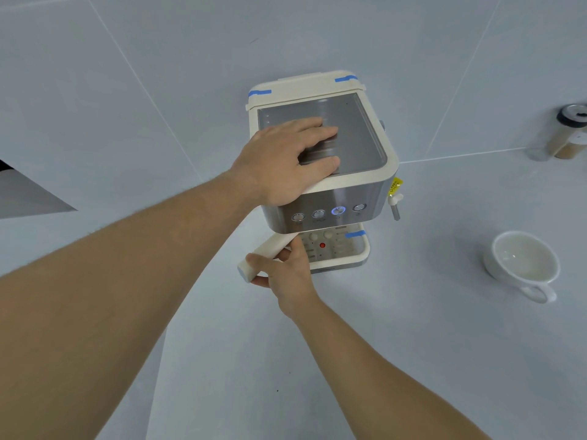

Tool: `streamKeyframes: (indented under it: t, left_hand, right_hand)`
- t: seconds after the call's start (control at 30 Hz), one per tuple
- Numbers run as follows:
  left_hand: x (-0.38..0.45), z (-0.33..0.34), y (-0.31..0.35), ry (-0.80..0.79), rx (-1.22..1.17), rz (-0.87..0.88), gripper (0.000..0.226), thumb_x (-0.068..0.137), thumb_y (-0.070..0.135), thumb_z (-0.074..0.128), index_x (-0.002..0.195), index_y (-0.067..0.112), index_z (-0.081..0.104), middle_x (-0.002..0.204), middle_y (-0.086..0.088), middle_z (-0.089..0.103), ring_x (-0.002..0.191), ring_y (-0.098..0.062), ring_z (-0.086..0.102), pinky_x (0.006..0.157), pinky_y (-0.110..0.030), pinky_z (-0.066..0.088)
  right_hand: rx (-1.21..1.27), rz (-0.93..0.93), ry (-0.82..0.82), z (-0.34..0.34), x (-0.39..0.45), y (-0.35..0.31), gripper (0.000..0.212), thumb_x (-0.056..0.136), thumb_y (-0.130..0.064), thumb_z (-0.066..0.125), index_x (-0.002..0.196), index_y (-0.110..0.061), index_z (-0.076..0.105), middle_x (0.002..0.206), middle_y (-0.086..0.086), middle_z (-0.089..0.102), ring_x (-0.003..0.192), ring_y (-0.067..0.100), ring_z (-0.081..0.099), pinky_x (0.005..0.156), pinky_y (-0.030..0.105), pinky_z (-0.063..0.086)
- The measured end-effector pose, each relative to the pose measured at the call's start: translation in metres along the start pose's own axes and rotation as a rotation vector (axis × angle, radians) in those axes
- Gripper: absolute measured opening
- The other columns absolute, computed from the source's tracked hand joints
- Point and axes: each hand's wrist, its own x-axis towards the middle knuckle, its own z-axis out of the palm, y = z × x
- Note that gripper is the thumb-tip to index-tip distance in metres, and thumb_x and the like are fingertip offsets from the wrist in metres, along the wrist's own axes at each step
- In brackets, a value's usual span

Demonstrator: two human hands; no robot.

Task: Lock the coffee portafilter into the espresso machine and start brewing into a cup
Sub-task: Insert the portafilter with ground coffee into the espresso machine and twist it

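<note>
A cream and steel espresso machine (355, 131) stands at the centre of the pale counter. My left hand (286, 160) lies flat on its metal top, fingers spread, pressing down. Below the front panel, my right hand (286, 268) grips the cream handle of the portafilter (270, 249), which sticks out to the front left from under the machine; its basket end is hidden beneath the body. One button (338, 210) on the front panel glows blue. An empty white cup (524, 262) sits on the counter to the right, well apart from the machine's drip tray (355, 252).
A glass jar with a black lid (568, 131) stands at the far right against the wall. The steam wand (395, 206) hangs off the machine's right side. Tiled wall rises right behind the machine. A dark opening shows at the left edge.
</note>
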Motion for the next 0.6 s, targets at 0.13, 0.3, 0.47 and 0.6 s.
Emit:
streamKeyframes:
  t: [0.13, 0.3, 0.47, 0.6]
  left_hand:
    - [0.000, 0.000, 0.000, -0.005, 0.002, -0.005, 0.063, 0.083, 0.063, 0.039, 0.143, 0.043, 0.041, 0.157, 0.015, 0.032, 0.145, -0.009, 0.026, 0.117, -0.036, 0.018]
    - [0.000, 0.000, 0.000, -0.007, -0.001, -0.001, 0.064, 0.083, 0.064, 0.038, 0.143, 0.043, 0.041, 0.157, 0.014, 0.033, 0.145, -0.010, 0.027, 0.118, -0.038, 0.020]
    - [0.000, -0.001, 0.000, -0.007, 0.003, -0.001, 0.062, 0.085, 0.062, 0.040, 0.143, 0.043, 0.040, 0.158, 0.014, 0.032, 0.145, -0.010, 0.026, 0.117, -0.037, 0.018]
    - [0.000, -0.001, 0.001, -0.019, 0.022, 0.008, 0.064, 0.084, 0.064, 0.037, 0.144, 0.042, 0.039, 0.158, 0.012, 0.031, 0.146, -0.012, 0.026, 0.118, -0.041, 0.020]
  right_hand:
    - [0.011, 0.001, -0.012, 0.000, -0.005, -0.003, 0.056, 0.071, 0.003, 0.081, 0.118, -0.014, 0.054, 0.116, 0.022, 0.061, 0.094, 0.023, 0.064, 0.065, 0.041, 0.062]
    - [0.009, -0.008, -0.010, -0.001, -0.009, -0.001, 0.055, 0.071, 0.003, 0.080, 0.117, -0.013, 0.055, 0.113, 0.022, 0.061, 0.092, 0.024, 0.064, 0.062, 0.036, 0.061]
    - [-0.050, -0.003, -0.066, -0.028, -0.023, -0.004, 0.056, 0.065, 0.001, 0.072, 0.116, -0.015, 0.057, 0.088, 0.010, 0.064, 0.079, 0.027, 0.065, 0.068, 0.043, 0.059]
    - [-0.034, 0.016, -0.133, -0.053, -0.033, -0.015, 0.055, 0.066, 0.007, 0.063, 0.120, -0.003, 0.054, 0.079, 0.014, 0.060, 0.065, 0.030, 0.063, 0.070, 0.046, 0.057]
